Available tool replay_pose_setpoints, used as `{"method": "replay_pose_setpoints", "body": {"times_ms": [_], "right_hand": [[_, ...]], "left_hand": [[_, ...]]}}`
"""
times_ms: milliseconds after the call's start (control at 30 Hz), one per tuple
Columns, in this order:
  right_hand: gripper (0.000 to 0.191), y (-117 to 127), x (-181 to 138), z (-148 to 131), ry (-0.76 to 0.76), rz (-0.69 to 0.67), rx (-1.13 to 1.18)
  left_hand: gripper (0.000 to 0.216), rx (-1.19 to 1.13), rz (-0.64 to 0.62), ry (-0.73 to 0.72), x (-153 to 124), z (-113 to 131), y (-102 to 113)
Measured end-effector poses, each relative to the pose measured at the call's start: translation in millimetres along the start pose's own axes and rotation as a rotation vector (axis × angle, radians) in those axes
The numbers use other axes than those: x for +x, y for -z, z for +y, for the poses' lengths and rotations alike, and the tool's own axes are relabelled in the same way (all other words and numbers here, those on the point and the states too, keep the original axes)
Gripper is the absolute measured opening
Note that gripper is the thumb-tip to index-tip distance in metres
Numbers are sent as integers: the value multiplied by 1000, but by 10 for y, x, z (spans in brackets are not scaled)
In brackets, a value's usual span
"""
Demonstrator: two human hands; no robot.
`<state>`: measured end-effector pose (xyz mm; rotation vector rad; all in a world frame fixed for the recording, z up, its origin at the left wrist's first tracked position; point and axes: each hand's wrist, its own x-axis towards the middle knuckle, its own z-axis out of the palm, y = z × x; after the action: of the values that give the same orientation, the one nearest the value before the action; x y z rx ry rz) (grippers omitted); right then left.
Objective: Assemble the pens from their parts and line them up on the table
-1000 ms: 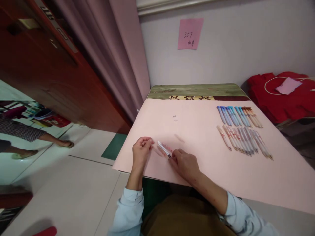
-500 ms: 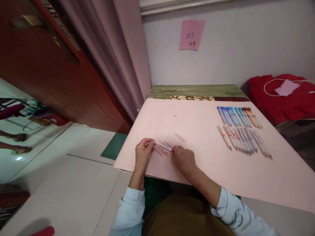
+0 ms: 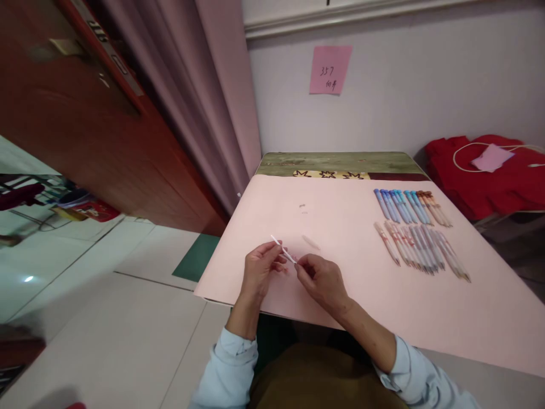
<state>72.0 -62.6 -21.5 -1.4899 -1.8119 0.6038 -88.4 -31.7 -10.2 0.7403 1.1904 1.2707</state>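
A thin white pen refill (image 3: 284,249) slants between my two hands above the table. My left hand (image 3: 260,267) pinches it partway along with thumb and index finger, so its upper end sticks out beyond them. At the lower end, the fingertips of my right hand (image 3: 326,279) close on the refill's dark tip. Beneath and behind the left fingers, clear pen parts with reddish print (image 3: 284,270) show only partly. A slim translucent piece, like a pen part (image 3: 310,242), lies just beyond my right hand.
On the right lie a row of blue and brown-topped pens (image 3: 400,205) and, nearer, a row of clear pens (image 3: 419,247). Two tiny bits (image 3: 302,205) rest mid-table. A red cloth (image 3: 472,176) is at the far right. A wooden door (image 3: 106,130) and curtain (image 3: 217,102) stand left.
The white refill, held low by the right hand before, is now raised and gripped by both hands. My left hand has moved right, onto the refill. The view has shifted slightly.
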Motion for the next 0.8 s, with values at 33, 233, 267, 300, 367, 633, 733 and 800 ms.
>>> {"method": "replay_pose_setpoints", "body": {"times_ms": [33,233,267,300,367,633,733,800], "right_hand": [[18,-5,-7,-9,11,8,20],[20,192,213,157,76,-64,-9],[19,247,291,222,51,-47,-54],[19,291,369,292,20,-18,-119],[18,329,499,427,-37,-19,-271],[17,128,539,682,-3,47,-221],[17,153,534,737,-26,55,115],[18,182,538,753,-37,41,281]], "left_hand": [[38,-31,-26,25,-19,-4,-55],[36,-87,104,2,40,34,-77],[36,-101,158,-28,67,59,-46],[37,-118,205,-60,92,85,-15],[39,-151,269,-109,132,132,31],[38,-134,273,-142,281,102,-145],[39,-129,263,-167,385,70,-309],[39,-123,247,-181,440,62,-420]]}}
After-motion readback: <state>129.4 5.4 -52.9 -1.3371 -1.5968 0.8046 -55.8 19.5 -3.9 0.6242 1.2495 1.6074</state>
